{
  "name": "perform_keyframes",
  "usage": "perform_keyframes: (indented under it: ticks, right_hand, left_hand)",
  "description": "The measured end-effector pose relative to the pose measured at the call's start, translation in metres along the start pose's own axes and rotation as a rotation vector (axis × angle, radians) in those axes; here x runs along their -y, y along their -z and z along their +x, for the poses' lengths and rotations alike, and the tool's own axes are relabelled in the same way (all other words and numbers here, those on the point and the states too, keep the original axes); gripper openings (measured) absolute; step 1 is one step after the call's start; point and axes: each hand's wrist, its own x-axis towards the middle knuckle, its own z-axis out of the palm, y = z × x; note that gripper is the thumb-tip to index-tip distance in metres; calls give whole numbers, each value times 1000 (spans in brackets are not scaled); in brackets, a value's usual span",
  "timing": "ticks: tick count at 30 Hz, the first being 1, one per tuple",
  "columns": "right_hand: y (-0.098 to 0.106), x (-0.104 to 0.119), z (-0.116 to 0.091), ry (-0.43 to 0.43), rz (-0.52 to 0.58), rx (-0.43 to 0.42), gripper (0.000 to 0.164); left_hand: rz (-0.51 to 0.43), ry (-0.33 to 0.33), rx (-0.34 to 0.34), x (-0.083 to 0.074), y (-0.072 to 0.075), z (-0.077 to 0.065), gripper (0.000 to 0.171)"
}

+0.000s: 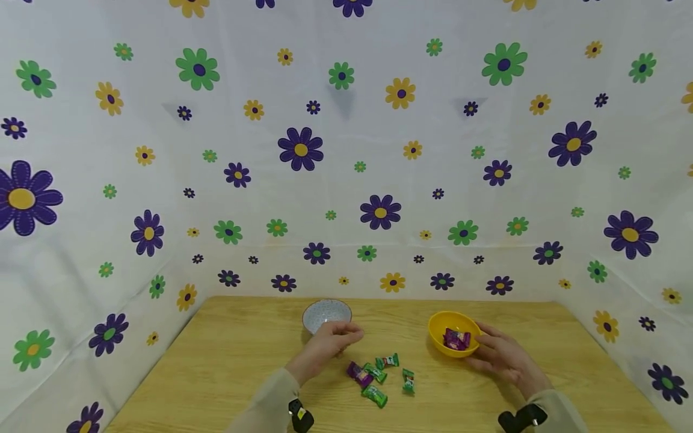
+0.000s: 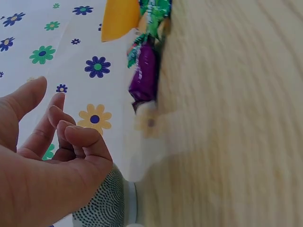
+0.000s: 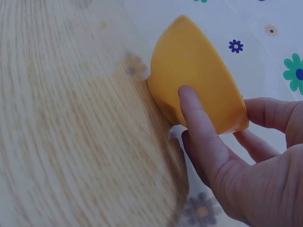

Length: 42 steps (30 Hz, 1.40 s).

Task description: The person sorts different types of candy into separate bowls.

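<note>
My left hand [image 1: 331, 341] hovers over the table just in front of a speckled pale bowl [image 1: 327, 313]. Its fingers are loosely bent, and the left wrist view shows a gap between thumb and fingertips with nothing held. At the right, my right hand [image 1: 500, 356] holds the side of a yellow bowl [image 1: 440, 328], thumb on the outer wall and fingers around the rim. Purple wrapped candies [image 1: 457, 339] lie inside the yellow bowl. Between the hands, several green wrapped candies [image 1: 375, 395] and a purple candy [image 1: 360, 373] lie on the wood. The pale bowl's inside is partly hidden by my left hand.
The wood-grain table [image 1: 216, 373] is enclosed at the back and both sides by a white flower-print cloth [image 1: 335, 180]. Both bowls stand toward the table's far edge, with the loose candies nearer to me.
</note>
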Motion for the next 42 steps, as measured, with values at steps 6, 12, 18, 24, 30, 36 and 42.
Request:
perform_keyframes:
  ticks: [6,12,18,24,30,36,42]
  right_hand:
    - [1,1,0,-11,15,-2,64]
    - [1,0,-1,-5,13,1,64]
    - [2,-1,0,-4,23,4,63]
    - [3,-2,0,-7,32,-1,65]
    - [2,-2,0,-11,46,-14,62]
    - [2,-2,-1,-7,46,5,63]
    - [2,0,-1,-9,41,16,64]
  left_hand:
    - [53,14,41,8,8,-7,34]
    - [109,27,125,15,10,-12,31]
    - [90,38,161,18,13,-12,32]
    - [142,68,183,21,13,-11,31]
    - [249,76,195,18,9,-9,33]
    - [262,55,218,20,8,-10,32]
    - [319,53,228,21,8,-7,30]
